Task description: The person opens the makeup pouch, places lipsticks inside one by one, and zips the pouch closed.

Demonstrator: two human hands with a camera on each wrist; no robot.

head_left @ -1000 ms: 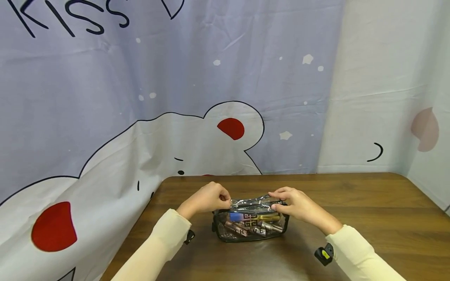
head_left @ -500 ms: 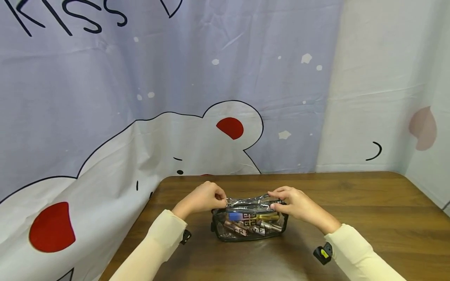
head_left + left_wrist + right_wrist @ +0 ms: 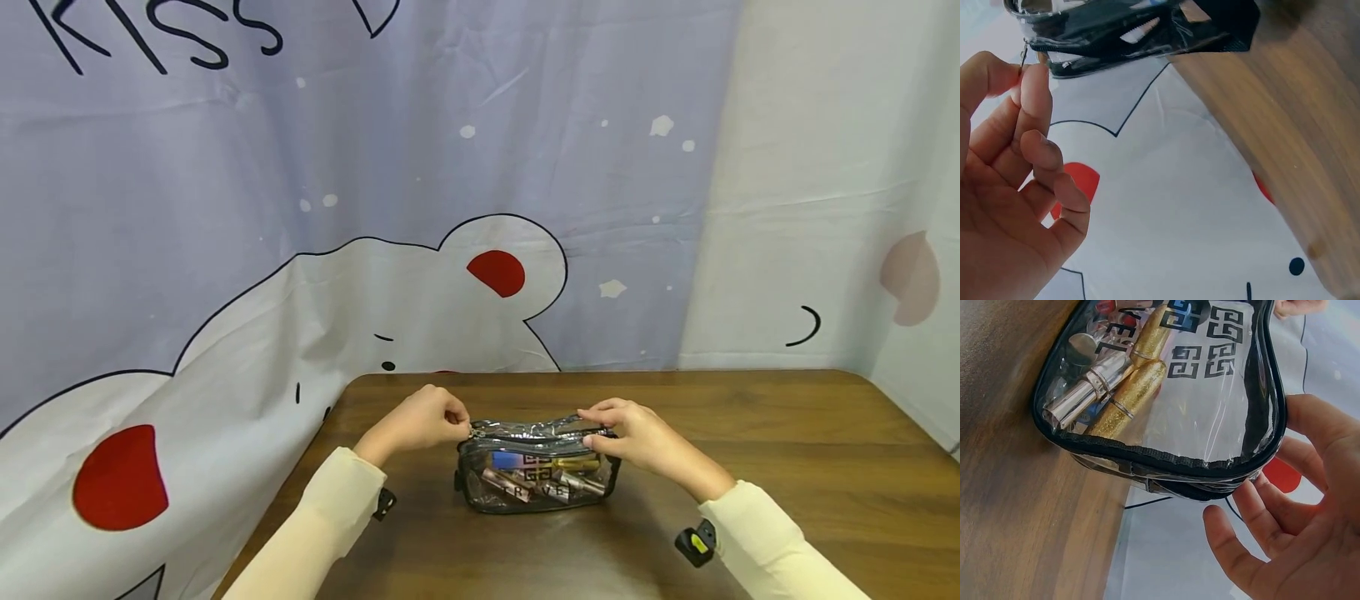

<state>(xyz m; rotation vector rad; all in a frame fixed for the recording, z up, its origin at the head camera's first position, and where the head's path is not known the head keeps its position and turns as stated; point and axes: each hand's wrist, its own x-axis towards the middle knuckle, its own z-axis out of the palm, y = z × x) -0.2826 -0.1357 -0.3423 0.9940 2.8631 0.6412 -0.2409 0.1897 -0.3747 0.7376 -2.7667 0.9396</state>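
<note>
A clear cosmetic pouch (image 3: 480,500) with black trim and dark lettering stands upright on the table. My left hand (image 3: 418,421) is at its top left corner, pinching a small metal zipper pull (image 3: 1024,56) between thumb and index finger; the other fingers curl loosely. My right hand (image 3: 639,435) holds the pouch's top right end, thumb at the front and fingers behind. Through the clear wall the right wrist view shows gold glittery tubes (image 3: 1127,400) and a silver-pink tube (image 3: 1088,390). A blue item (image 3: 507,460) also lies inside.
The brown wooden table (image 3: 750,467) extends around the pouch, widest to the right. A fabric backdrop (image 3: 375,150) with a cartoon print hangs behind the table's far edge and down its left side.
My left hand has moved left with the zipper pull, along the pouch's top to its left end. My right hand keeps its hold at the right end, and the pouch stays in place.
</note>
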